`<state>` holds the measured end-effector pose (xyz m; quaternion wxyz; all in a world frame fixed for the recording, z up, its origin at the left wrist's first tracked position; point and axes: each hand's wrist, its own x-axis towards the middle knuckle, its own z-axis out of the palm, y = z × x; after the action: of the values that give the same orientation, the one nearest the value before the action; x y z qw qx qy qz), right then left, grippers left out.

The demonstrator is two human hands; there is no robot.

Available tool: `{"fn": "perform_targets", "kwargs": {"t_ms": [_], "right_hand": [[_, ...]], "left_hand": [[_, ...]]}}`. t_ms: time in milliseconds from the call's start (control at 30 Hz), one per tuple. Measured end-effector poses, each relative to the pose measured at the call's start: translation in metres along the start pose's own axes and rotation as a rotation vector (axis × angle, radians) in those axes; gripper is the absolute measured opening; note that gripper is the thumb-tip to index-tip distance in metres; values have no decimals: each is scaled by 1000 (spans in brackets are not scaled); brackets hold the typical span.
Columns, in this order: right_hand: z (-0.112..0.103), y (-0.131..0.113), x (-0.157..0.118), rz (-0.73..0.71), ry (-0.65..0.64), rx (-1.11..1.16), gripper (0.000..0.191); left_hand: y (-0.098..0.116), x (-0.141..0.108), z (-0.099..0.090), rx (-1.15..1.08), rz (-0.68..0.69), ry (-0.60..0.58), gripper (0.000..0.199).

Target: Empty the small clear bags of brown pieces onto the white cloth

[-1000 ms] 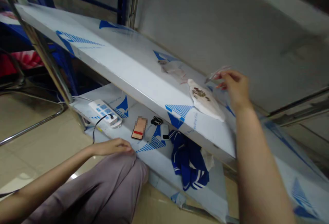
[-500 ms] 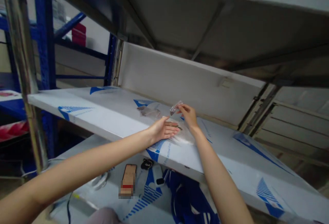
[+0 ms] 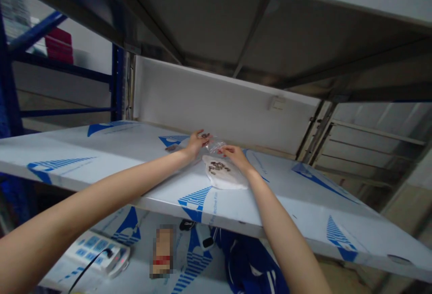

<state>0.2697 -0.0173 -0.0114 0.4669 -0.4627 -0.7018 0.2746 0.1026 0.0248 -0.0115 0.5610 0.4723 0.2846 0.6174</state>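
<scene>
My left hand is raised over the shelf, its fingers curled around small dark pieces that show at the fingertips. Close by, my right hand pinches a clear plastic bag by its edge; the bag spans the gap between both hands. In front of the bag lies a white sheet, cloth or paper, with several small dark brownish pieces scattered on it. Another clear bag with dark contents is on the shelf, partly hidden behind my left wrist.
The film-covered shelf has a raised front edge, with another shelf overhead. Below are a power strip, a blurred-out phone, a white bottle-like item and blue fabric. A blue rack stands left.
My left hand has gone from open and palm-up over the white sheet to curled beside the bag. The pieces on the sheet are uncovered. The right hand has lowered slightly. The view has shifted.
</scene>
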Motion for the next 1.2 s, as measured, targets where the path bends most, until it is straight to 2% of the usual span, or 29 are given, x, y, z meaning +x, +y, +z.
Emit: {"fn": "perform_targets", "kwargs": {"t_ms": [200, 333, 533, 633, 767, 900, 1000, 1100, 1133, 1200], "right_hand": [[-13, -2, -14, 163, 31, 149, 24], [-12, 11, -9, 158, 29, 82, 19], [-9, 26, -2, 138, 85, 6, 16], [-11, 26, -4, 148, 59, -16, 17], [-13, 26, -8, 143, -16, -78, 6], [-15, 26, -10, 128, -49, -122, 6], [-16, 26, -8, 134, 31, -105, 5], [-17, 25, -5, 136, 85, -81, 4], [-17, 24, -4, 135, 87, -78, 4], [-18, 22, -3, 130, 83, -78, 5]], "left_hand": [[-9, 5, -1, 186, 102, -50, 40], [-11, 4, 2, 279, 211, -143, 37], [-14, 4, 3, 269, 265, -258, 41], [-12, 4, 1, 254, 269, -279, 26], [-7, 5, 1, 330, 247, -305, 7], [-3, 5, 1, 444, 317, -332, 9], [-5, 5, -3, 583, 307, -359, 15], [-11, 4, -10, 762, 260, -466, 11], [-13, 4, -11, 791, 253, -514, 7], [-16, 5, -14, 783, 258, -584, 13]]}}
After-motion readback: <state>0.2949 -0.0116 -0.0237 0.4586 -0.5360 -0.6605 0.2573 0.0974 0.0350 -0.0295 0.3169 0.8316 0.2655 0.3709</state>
